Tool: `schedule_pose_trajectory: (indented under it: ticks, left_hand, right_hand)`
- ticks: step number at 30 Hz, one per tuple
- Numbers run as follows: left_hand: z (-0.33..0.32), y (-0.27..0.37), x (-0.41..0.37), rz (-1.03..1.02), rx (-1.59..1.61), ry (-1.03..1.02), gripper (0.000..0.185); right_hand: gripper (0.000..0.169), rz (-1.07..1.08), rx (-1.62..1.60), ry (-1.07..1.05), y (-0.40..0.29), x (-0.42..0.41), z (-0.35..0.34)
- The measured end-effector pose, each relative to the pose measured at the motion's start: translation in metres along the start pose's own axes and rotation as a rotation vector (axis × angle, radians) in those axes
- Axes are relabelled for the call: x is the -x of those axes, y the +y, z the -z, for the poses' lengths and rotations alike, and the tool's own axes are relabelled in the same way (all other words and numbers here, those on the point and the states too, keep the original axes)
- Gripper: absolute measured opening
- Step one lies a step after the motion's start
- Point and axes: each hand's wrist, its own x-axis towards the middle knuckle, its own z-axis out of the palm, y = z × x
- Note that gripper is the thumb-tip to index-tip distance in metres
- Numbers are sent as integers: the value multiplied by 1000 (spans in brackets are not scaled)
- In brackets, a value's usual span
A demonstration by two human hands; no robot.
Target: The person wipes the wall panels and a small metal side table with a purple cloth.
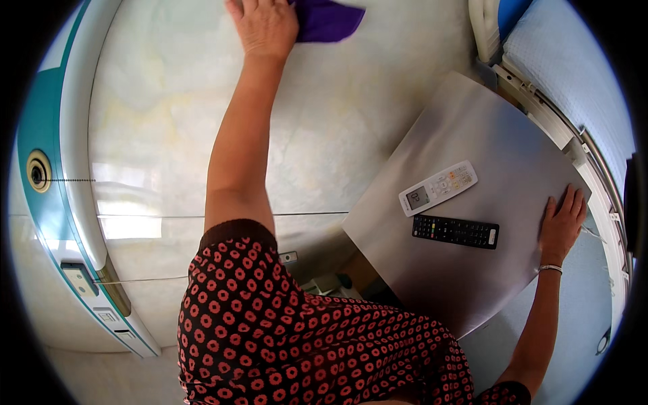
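Observation:
My left hand (pixel 268 24) is stretched up against the pale marbled wall tiles (pixel 319 126), its fingertips cut off by the top of the view. A purple cloth (pixel 329 20) runs from under that hand and spreads to its right. On the right, my right hand (pixel 563 220) lies flat at the edge of a shiny metal cabinet top (pixel 455 283), holding nothing. Two remotes rest on this top: a white air-conditioner remote (pixel 438 188) with a small display, and a black remote (pixel 455 231) below it.
Along the left runs a teal and white wall panel (pixel 50 202) with a round fitting (pixel 38 171) and switches (pixel 106 316). A bed with a metal side rail (pixel 602 157) and pale bedding (pixel 567 66) borders the cabinet. Another socket (pixel 288 257) sits low on the wall.

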Motion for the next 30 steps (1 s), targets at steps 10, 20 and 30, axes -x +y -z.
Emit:
schedule_pose_trajectory:
  ticks: [10, 20, 30]
  left_hand:
    - [8, 28, 137, -213, 97, -194, 54]
    - [43, 9, 290, -462, 60, -486, 46]
    - [110, -15, 372, -356, 620, -1063, 23]
  right_hand:
    - [48, 31, -21, 90, -1, 1, -4]
    - [49, 52, -99, 131, 8, 4, -13]
    - [35, 166, -412, -90, 36, 117, 28]
